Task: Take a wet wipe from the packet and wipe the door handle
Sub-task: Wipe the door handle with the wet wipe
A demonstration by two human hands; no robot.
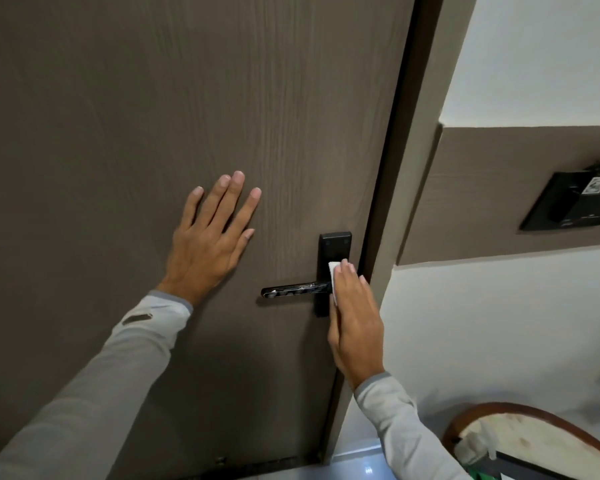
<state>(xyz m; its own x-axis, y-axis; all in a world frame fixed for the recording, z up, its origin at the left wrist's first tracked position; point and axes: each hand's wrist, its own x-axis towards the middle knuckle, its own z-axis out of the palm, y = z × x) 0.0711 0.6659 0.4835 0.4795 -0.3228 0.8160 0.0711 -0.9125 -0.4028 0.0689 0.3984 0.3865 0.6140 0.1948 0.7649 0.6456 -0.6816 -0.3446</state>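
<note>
Left sleeve [94,382]: grey, long, entering from the lower left and rising toward the door [118,98].

Door: dark brown wood-grain panel filling the left and centre of the view, shut against its frame [409,140].

Left hand [210,240]: pressed flat against the door panel, fingers spread and pointing upward, palm on the wood. It grasps nothing; the grip is released.

Door handle [293,289]: a dark, glossy horizontal lever, positioned to the right of the left hand and apart from it. Its free end points left. Its root joins a black vertical lock plate [335,247] near the door's right edge.

Wet wipe [333,275]: a white folded piece, pressed against the lock plate at the point where the lever joins it. Only its upper and left edges show past the fingers.

Right hand [355,317]: back of hand toward the camera, fingers extended upward over the wipe, holding it flat against the plate. The grey right sleeve [399,434] enters from the lower right.

Right of the frame: a white wall with a brown band carrying a black wall panel [568,202].

Lower right corner: a round container with a brown rim [534,410]. Its contents are pale and blurred; they cannot be identified. The wipe packet cannot be made out.
</note>
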